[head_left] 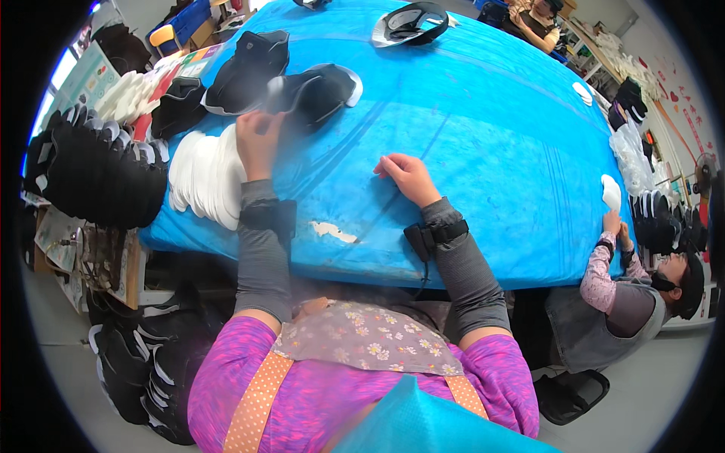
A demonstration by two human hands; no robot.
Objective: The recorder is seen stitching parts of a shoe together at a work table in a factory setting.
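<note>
My left hand [258, 143] reaches over the left part of the blue-covered table [483, 166]. Its thumb and fingers are curled at the near edge of a black shoe upper [321, 94] with a white edge, and seem to grip it; blur softens the contact. Just below that hand lies a row of white insole-shaped pieces [204, 177]. My right hand [408, 178] hovers or rests over the middle of the cover, fingers curled together, with nothing visible in them. Beyond the left hand are more black shoe uppers [249, 72].
Stacked black uppers [102, 174] crowd the left edge, with others [147, 362] below. A white-lined upper [411, 24] lies at the far side. At right, a co-worker [615, 291] holds a white piece [610, 193]. Another person [532, 23] sits far back.
</note>
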